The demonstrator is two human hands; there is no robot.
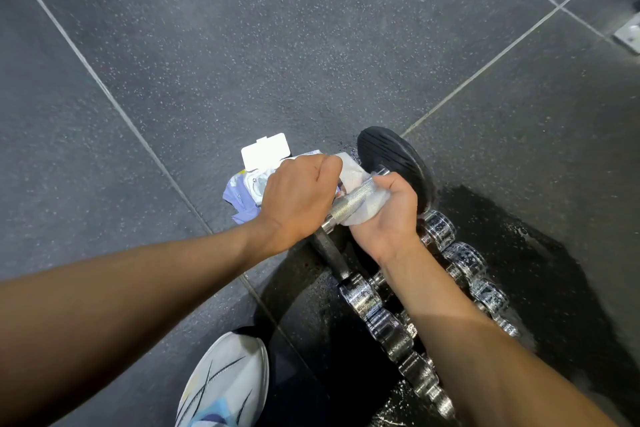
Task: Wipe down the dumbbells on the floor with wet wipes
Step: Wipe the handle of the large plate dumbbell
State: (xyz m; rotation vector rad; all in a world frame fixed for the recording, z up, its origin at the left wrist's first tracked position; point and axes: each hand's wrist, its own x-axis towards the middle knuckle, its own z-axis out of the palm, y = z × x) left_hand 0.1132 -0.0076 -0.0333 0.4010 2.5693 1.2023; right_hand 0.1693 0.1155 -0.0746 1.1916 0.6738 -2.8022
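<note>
We judge it midway: near centre, our left hand (298, 191) fists one end of the wet wipe (350, 172), our right hand (389, 215) curls it round the dumbbell handle (349, 204), and the chrome dumbbells (391, 322) at five o'clock may yet remain.

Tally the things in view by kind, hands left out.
Black-plate dumbbell: 1
Chrome dumbbells: 4 visible, row partly hidden
Wet wipe: 1
Wet wipes pack: 1
Shoe: 1
Total: 8
</note>
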